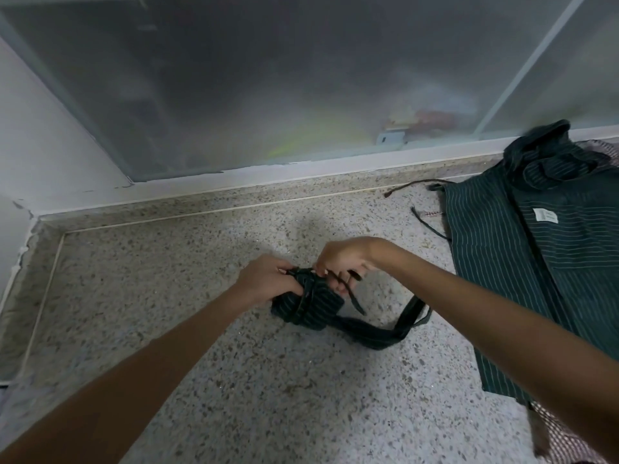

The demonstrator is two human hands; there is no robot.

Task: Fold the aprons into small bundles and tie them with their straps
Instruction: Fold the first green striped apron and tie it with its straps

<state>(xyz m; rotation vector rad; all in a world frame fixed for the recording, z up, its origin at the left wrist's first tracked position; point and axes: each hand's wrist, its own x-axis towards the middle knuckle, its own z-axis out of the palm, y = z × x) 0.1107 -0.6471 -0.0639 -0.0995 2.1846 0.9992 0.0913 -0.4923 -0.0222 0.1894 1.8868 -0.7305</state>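
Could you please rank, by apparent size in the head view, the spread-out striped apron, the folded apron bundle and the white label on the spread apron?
1. spread-out striped apron
2. folded apron bundle, nearer the camera yet plainly smaller
3. white label

The bundle [310, 308] lies mid-floor [167, 296], between the left hand [268, 279] and right hand [345, 259]. An apron [536, 262] lies flat to the right. A glass panel [234, 78] stands at the far side.
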